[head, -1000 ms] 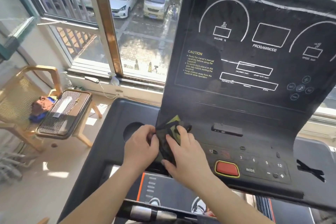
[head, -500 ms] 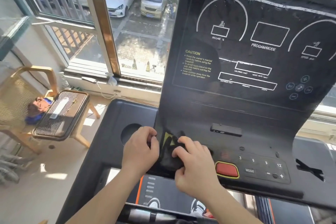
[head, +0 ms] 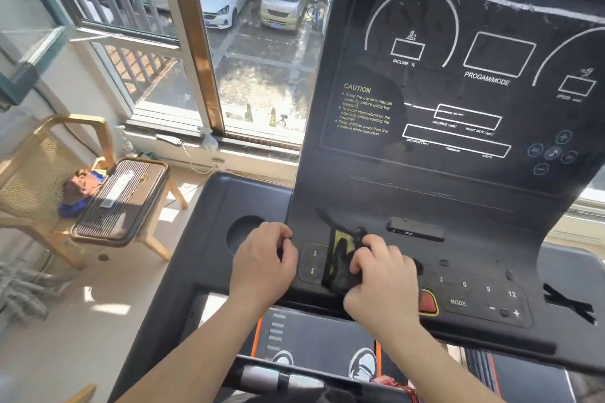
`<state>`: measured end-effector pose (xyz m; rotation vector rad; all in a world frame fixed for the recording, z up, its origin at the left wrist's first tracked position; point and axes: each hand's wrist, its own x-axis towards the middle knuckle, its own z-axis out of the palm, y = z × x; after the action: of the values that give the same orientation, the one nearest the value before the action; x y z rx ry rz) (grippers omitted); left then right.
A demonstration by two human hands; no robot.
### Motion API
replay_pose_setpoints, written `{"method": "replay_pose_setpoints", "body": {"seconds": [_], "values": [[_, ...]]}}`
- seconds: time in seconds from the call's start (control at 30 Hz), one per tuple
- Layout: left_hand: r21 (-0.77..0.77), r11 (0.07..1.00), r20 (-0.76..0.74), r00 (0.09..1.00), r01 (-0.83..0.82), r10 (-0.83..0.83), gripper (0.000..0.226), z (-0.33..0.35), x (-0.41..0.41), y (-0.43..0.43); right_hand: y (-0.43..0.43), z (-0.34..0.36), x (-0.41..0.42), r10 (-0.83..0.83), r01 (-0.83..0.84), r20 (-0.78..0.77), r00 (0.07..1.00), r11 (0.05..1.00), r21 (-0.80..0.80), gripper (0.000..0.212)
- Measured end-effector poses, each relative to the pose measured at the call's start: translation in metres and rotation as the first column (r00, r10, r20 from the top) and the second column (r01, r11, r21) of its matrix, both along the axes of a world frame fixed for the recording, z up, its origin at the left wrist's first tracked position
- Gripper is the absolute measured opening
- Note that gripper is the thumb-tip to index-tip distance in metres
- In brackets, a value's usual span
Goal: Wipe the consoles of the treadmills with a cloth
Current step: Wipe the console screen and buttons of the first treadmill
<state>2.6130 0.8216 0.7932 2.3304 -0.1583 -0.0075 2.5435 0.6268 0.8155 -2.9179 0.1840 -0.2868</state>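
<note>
The black treadmill console (head: 458, 193) fills the right of the head view, with a tall display panel above and a button strip below. A dark cloth with a yellow patch (head: 340, 255) lies on the button strip beside the "3" key. My right hand (head: 383, 285) presses on the cloth, fingers curled over its right part. My left hand (head: 262, 262) rests just left of the cloth with its fingers curled in, a small gap between it and the cloth. The red stop button (head: 428, 303) is partly hidden by my right wrist.
A round cup recess (head: 242, 232) sits in the console's left wing. A wooden chair (head: 36, 173) and a stool with a striped tray (head: 121, 199) stand at the left by the open window (head: 183, 52). The handlebar (head: 281, 379) crosses below my arms.
My left hand has come off the cloth and now sits beside it. My right hand has spread the cloth flatter on the button strip and shifted a little right.
</note>
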Motion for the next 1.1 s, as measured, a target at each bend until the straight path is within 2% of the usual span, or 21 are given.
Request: {"method": "replay_pose_setpoints", "body": {"seconds": [0.07,0.13,0.23,0.3,0.43,0.57,0.63,0.73,0.83,0.9,0.97,1.1], "values": [[0.01,1.0,0.049,0.999,-0.006,0.005,0.009,-0.003,0.0,0.001,0.02,0.002,0.002,0.19,-0.19,-0.026,0.981,0.982,0.025,0.031],[0.01,1.0,0.093,0.996,-0.012,0.011,0.01,-0.006,0.0,0.001,0.02,0.005,0.003,0.376,-0.375,-0.05,0.925,0.927,0.029,0.035],[-0.015,1.0,0.102,0.995,0.002,0.0,0.012,-0.008,0.0,0.003,-0.021,0.01,0.001,0.471,-0.47,-0.117,0.874,0.882,0.041,0.039],[-0.014,1.0,0.086,0.996,0.015,-0.014,0.012,-0.008,-0.001,0.003,-0.059,0.01,-0.007,0.396,-0.396,-0.124,0.91,0.918,0.033,0.035],[-0.01,1.0,0.041,0.999,-0.021,0.022,0.014,-0.005,-0.001,-0.006,-0.128,0.011,-0.031,0.087,-0.083,-0.066,0.994,0.994,0.071,0.029],[-0.084,0.988,0.102,0.988,0.129,-0.12,0.013,0.013,-0.018,-0.046,-0.121,0.007,-0.036,-0.096,0.095,-0.01,0.995,0.995,-0.008,0.032],[-0.141,0.967,0.102,0.975,0.213,-0.2,0.014,0.02,-0.032,-0.071,-0.104,0.003,-0.035,-0.113,0.113,-0.002,0.994,0.993,-0.025,0.027],[-0.187,0.942,0.081,0.96,0.278,-0.267,0.015,0.022,-0.048,-0.101,-0.095,0.0,-0.042,0.01,-0.01,-0.021,1.0,1.0,0.005,0.021],[-0.214,0.924,0.065,0.949,0.316,-0.31,0.015,0.021,-0.056,-0.117,-0.112,0.004,-0.058,0.174,-0.171,-0.066,0.983,0.984,0.05,0.031],[-0.216,0.924,0.048,0.949,0.315,-0.313,0.016,0.021,-0.059,-0.125,-0.138,0.007,-0.064,0.208,-0.202,-0.097,0.973,0.977,0.07,0.034],[-0.211,0.936,0.024,0.958,0.284,-0.285,0.017,0.021,-0.063,-0.133,-0.172,0.007,-0.064,0.12,-0.112,-0.088,0.989,0.99,0.086,0.033],[-0.198,0.949,0.026,0.969,0.246,-0.246,0.019,0.026,-0.076,-0.16,-0.227,0.007,-0.061,-0.174,0.183,-0.089,0.981,0.977,0.106,0.024]]}}
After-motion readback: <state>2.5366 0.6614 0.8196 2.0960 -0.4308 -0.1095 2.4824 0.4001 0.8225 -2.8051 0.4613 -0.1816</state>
